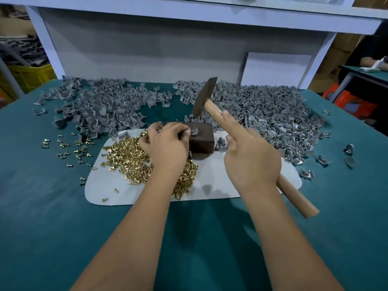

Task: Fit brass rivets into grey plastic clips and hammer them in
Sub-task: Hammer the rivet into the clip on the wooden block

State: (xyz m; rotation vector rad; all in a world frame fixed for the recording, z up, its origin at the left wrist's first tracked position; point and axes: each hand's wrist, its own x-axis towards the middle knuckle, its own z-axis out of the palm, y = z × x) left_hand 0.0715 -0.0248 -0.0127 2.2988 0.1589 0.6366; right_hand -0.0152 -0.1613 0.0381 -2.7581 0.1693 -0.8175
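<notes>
My left hand (168,143) pinches a grey clip (194,131) with a brass rivet in it on top of a dark metal block (201,141). My right hand (249,156) grips the wooden handle of a hammer (204,97), index finger stretched along the handle. The hammer head hangs raised above the block, tilted. A heap of brass rivets (128,156) lies on a white sheet (210,185) under and left of my left hand. Some rivets also sit in my left palm.
Big piles of grey clips (262,110) cover the back of the teal table (42,206), left (100,108) and right. Loose rivets (71,148) scatter at the left. A white shelf panel stands behind. Another person sits at the far right.
</notes>
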